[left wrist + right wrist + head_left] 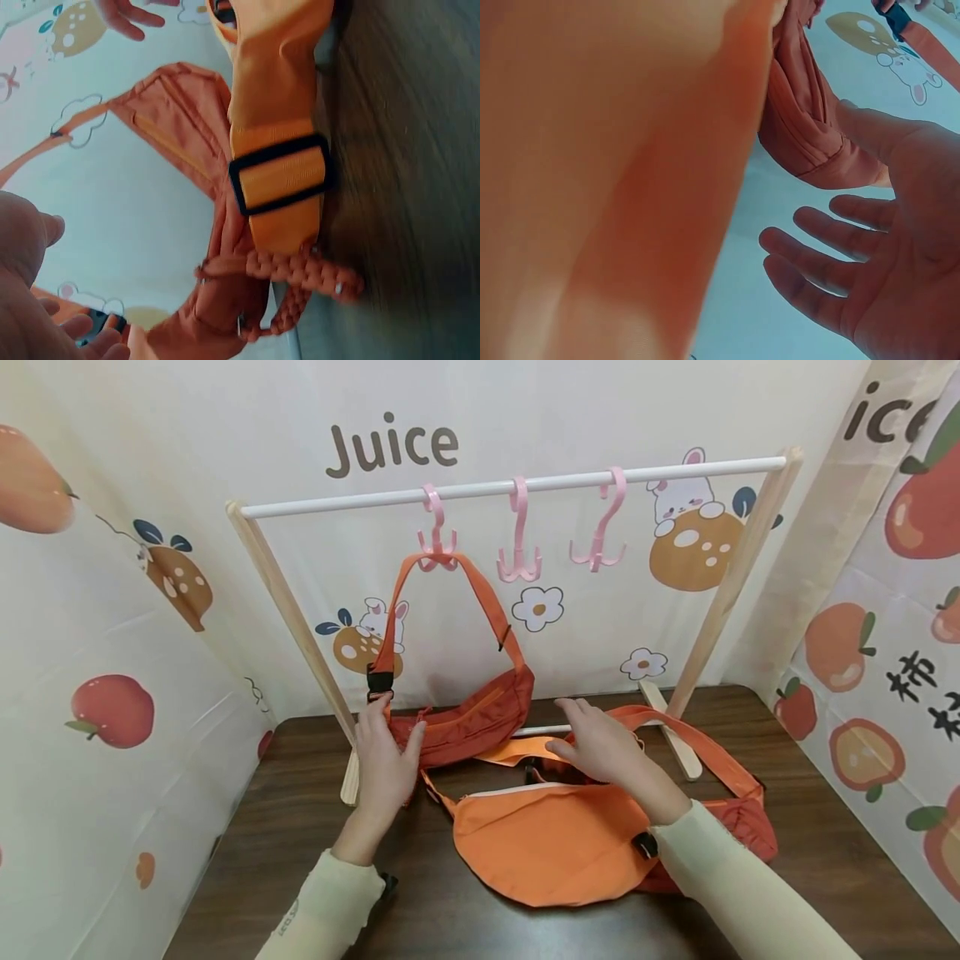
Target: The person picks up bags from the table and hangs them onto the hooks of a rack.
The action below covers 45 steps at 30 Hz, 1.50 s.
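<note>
A rust-red waist bag (pixel 472 718) hangs by its orange strap from the leftmost pink hook (pixel 437 531). My left hand (pixel 384 760) is at the bag's left end, just below the black buckle (pixel 380 681), its fingers spread and not curled round anything. To the right of the hanging bag, my right hand (pixel 603 747) is held with fingers extended; in the right wrist view its palm (pixel 922 225) faces the bag and holds nothing. Below lies a bright orange waist bag (pixel 555 847) on the table, partly covering a second red bag (pixel 742 827).
A rack with a white rail (pixel 337 503) and wooden legs (pixel 723 593) stands at the back of the table (pixel 255 860). Two more pink hooks, a middle one (pixel 519 539) and a right one (pixel 603 527), hang bare. Printed cloth surrounds the table.
</note>
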Available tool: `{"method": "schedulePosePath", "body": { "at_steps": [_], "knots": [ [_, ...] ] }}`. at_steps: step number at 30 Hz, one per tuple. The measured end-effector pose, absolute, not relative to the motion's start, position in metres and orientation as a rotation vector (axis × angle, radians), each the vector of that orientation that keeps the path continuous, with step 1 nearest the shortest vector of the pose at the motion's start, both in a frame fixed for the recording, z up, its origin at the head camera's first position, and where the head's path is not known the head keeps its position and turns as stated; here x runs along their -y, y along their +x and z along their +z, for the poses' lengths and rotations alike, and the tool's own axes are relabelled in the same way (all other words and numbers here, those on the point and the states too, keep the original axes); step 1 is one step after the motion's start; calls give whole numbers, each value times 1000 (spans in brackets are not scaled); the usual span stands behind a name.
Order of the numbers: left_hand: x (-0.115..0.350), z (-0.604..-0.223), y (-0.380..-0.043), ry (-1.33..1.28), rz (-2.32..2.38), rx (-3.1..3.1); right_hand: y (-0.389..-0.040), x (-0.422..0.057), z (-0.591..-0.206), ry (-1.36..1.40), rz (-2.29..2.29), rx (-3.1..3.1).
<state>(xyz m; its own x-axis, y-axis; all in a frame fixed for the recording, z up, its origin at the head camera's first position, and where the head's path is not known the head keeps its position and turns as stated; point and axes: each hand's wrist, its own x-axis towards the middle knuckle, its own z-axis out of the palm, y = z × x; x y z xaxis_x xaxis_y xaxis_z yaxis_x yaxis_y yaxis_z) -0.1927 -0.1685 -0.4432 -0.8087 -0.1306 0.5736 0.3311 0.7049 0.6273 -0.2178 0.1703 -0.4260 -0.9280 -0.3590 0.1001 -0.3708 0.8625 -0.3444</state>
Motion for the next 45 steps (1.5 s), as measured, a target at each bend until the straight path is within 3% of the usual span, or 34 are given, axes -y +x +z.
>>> {"method": "schedulePosePath", "body": {
  "at_steps": [30, 45],
  "knots": [
    [107, -468, -190, -601, -967, 2816, -221, -172, -460, 643, 469, 3096],
    [95, -474, -188, -630, -983, 2922, -228, -177, -465, 724, 577, 3009]
  ]
}}
